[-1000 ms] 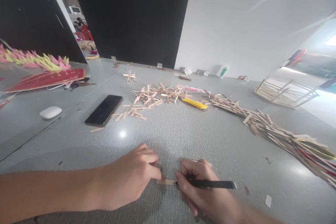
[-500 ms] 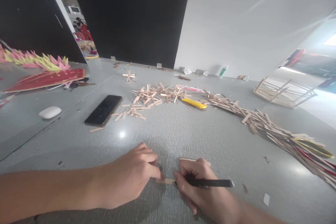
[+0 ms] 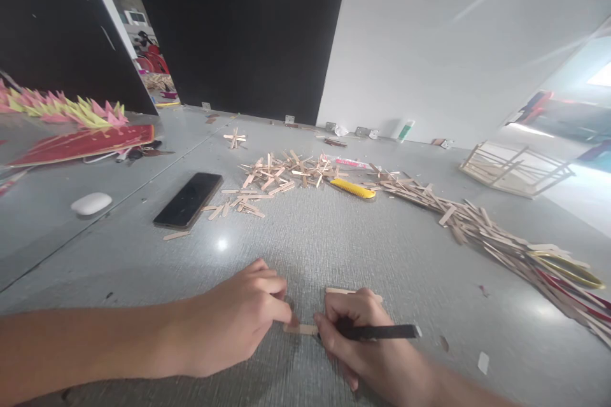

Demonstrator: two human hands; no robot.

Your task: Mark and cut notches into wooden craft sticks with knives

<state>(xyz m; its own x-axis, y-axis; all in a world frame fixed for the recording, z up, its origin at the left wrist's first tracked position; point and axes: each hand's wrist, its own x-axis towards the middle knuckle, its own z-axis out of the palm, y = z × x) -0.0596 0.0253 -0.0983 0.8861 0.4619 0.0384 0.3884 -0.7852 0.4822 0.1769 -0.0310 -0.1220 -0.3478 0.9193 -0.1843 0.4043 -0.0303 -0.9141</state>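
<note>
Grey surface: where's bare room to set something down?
Best between the stick pile, yellow tool and left hand; another between right hand and strip heap, barring small scraps. Crowded: that stick pile, beside the phone, and that strip heap.

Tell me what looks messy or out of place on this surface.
The wooden sticks lie jumbled at all angles rather than stacked, and one stray stick sits apart, near the phone. A loose white scrap lies to the right of the right hand.
</note>
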